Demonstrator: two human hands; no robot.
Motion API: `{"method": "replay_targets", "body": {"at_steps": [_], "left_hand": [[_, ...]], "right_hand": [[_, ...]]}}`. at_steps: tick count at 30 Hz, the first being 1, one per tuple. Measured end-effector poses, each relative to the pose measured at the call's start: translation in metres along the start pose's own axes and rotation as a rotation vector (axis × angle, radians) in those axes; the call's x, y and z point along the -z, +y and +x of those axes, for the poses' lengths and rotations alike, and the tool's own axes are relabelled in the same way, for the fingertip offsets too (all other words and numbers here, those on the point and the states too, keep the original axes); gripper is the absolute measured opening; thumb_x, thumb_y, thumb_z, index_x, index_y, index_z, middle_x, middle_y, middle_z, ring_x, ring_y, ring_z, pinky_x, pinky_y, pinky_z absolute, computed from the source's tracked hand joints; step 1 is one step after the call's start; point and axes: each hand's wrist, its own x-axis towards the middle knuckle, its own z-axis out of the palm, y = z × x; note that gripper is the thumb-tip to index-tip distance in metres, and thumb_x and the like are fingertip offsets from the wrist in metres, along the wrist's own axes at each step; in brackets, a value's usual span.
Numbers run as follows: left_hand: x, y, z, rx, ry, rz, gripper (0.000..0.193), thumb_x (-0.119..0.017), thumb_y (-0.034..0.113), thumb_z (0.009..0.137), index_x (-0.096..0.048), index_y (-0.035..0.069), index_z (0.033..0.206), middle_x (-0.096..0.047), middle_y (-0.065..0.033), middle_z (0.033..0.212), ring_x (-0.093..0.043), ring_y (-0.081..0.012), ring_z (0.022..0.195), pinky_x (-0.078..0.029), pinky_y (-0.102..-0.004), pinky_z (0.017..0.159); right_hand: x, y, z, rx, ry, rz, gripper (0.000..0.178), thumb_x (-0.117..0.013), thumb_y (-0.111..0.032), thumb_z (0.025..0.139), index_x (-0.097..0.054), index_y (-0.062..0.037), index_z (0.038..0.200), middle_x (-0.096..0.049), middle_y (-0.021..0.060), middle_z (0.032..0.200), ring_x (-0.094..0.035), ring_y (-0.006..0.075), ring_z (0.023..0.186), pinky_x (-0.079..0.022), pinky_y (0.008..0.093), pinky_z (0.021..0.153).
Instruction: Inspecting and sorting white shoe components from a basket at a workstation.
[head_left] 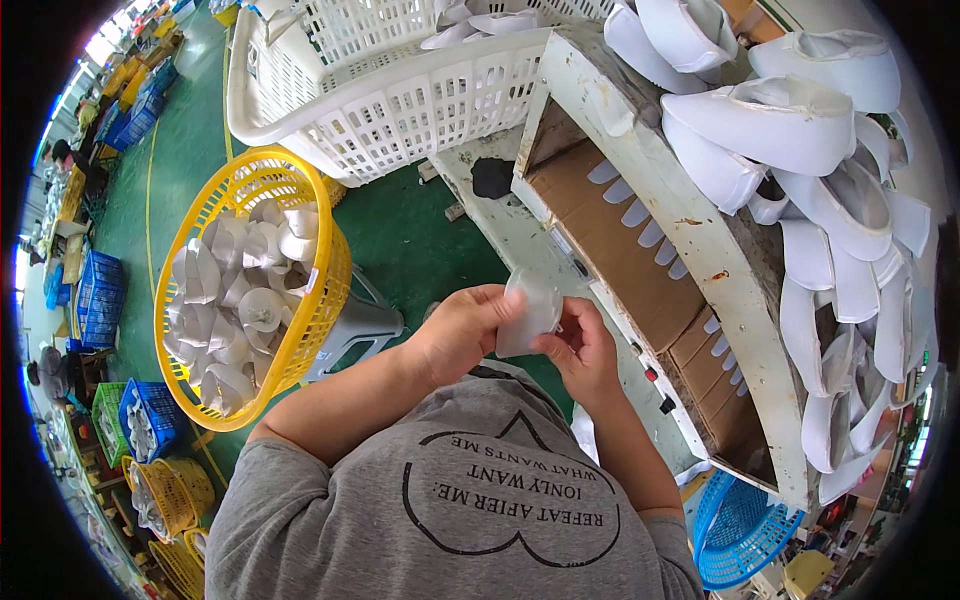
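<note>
In front of my chest, a thin white curved piece [531,312], translucent and cupped, is held between both hands. My left hand [462,330] grips its left side, the thumb and fingers closed on it. From the other side my right hand [585,350] pinches its lower right edge with thumb and bent fingers. To the left, a yellow basket [335,290] holds a heap of similar white curved pieces [240,270]. White shoe uppers [770,125] are piled on top of the machine at the right.
The worn, pale machine [690,230] stands close on my right, with white tabs along its brown inner panel. A white basket [400,125] sits ahead. A grey stool [355,330] supports the yellow basket. Low on the right is a blue basket [740,530]. More baskets [98,290] line the far left.
</note>
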Motion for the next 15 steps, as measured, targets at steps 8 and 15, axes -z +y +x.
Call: {"method": "replay_targets", "body": {"at_steps": [8, 15], "left_hand": [[-0.002, -0.013, -0.005, 0.064, -0.013, 0.127, 0.048, -0.072, 0.026, 0.079, -0.054, -0.003, 0.113, -0.061, -0.0102, 0.104, -0.059, -0.0203, 0.098, -0.046, -0.0351, 0.087], [0.002, -0.009, -0.022, 0.055, -0.114, -0.03, 0.054, -0.076, 0.025, 0.074, -0.053, 0.001, 0.117, -0.061, -0.0103, 0.108, -0.059, -0.023, 0.1, -0.043, -0.0374, 0.093]], "right_hand": [[-0.016, -0.016, 0.004, 0.327, -0.001, -0.347, 0.084, -0.04, -0.061, 0.086, -0.02, 0.0017, 0.139, -0.028, 0.0189, 0.139, -0.028, 0.0303, 0.129, -0.021, 0.0421, 0.107], [-0.002, 0.022, 0.003, -0.089, -0.136, 0.248, 0.092, -0.035, -0.068, 0.084, -0.015, -0.0002, 0.142, -0.027, 0.0156, 0.143, -0.027, 0.0269, 0.132, -0.021, 0.0415, 0.107]]}}
